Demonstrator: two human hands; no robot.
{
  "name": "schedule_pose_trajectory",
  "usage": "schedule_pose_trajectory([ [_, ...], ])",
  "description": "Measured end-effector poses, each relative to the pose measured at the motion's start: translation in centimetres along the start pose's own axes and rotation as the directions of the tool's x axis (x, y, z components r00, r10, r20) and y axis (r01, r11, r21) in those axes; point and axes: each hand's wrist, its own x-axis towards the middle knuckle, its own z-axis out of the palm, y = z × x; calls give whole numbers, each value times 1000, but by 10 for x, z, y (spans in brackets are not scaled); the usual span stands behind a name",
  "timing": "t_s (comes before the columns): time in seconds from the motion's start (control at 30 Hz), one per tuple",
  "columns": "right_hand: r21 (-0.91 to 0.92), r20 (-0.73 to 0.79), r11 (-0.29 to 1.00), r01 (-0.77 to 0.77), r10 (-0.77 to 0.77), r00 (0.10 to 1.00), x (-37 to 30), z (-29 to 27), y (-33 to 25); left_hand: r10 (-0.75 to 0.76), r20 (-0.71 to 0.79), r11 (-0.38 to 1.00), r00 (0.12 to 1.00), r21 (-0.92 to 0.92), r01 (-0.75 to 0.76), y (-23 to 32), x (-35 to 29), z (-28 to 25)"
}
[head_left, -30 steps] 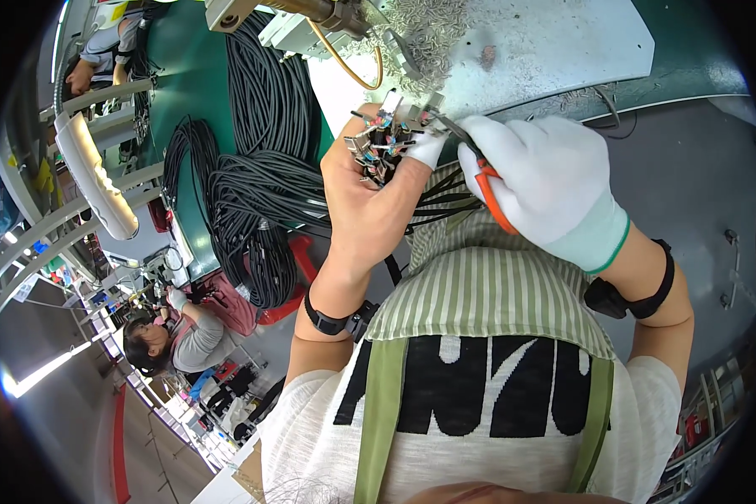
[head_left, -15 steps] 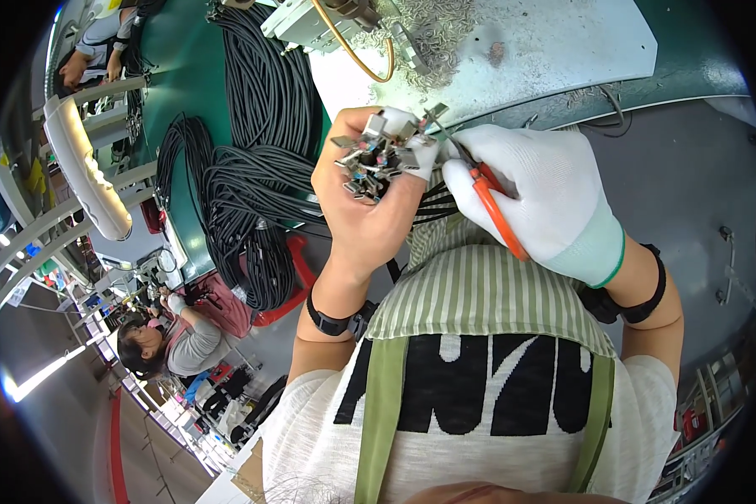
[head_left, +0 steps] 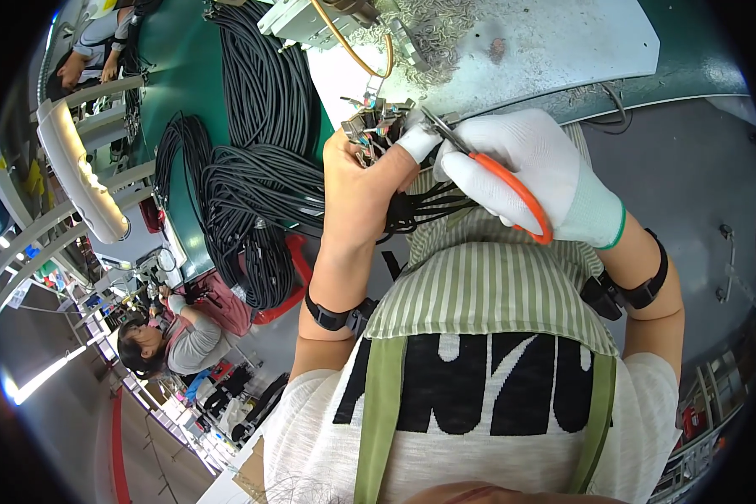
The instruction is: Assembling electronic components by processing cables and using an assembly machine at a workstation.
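Note:
My left hand (head_left: 357, 185), with white covering on the thumb, is closed around a bunch of black cables (head_left: 428, 207). Their metal connector ends (head_left: 378, 126) and short coloured wires stick out above the fist. In my right hand (head_left: 525, 164), which wears a white glove with a green hem, are orange-handled scissors (head_left: 512, 185). The dark blades reach toward one metal connector beside my left thumb. Whether the blades touch it I cannot tell. The cables hang down over the green-striped apron (head_left: 487, 290).
Thick coils of black cable (head_left: 265, 84) lie on the green table (head_left: 176, 76) to the left. Ahead, a white board (head_left: 554, 50) carries a machine (head_left: 311, 21) and a heap of small scraps (head_left: 433, 42). Two other people sit at the left, near a lamp (head_left: 84, 172).
My left fist has turned, so the connectors now point away from me and the thumb shows on top. The scissors have tilted and their blades moved slightly nearer the thumb.

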Motion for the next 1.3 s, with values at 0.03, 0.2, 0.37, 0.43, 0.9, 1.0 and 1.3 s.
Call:
schedule_pose_trajectory([
  [0.03,1,2,1000,0,0,1000,1,0,1,-1,-1,1000,1000,0,1,-2,3,-4],
  [0.2,173,-199,983,-66,100,975,18,-11,8,-108,-46,953,993,-291,90,-12,29,-26],
  [0.37,-17,-231,998,-58,52,972,57,-25,11,-101,-12,939,995,-333,92,-6,57,-25],
  [0.43,65,-174,992,-106,116,978,70,-31,16,-95,13,952,995,-292,95,-5,66,-26],
  [0.9,367,16,909,-196,205,979,84,-46,17,167,-37,984,985,68,-164,-2,75,-25],
  [1.0,324,1,933,-156,165,986,84,-49,18,172,-40,982,984,81,-168,-3,75,-23],
  [1.3,309,2,946,-98,102,995,85,-50,22,223,-32,970,974,101,-219,-4,76,-23],
])
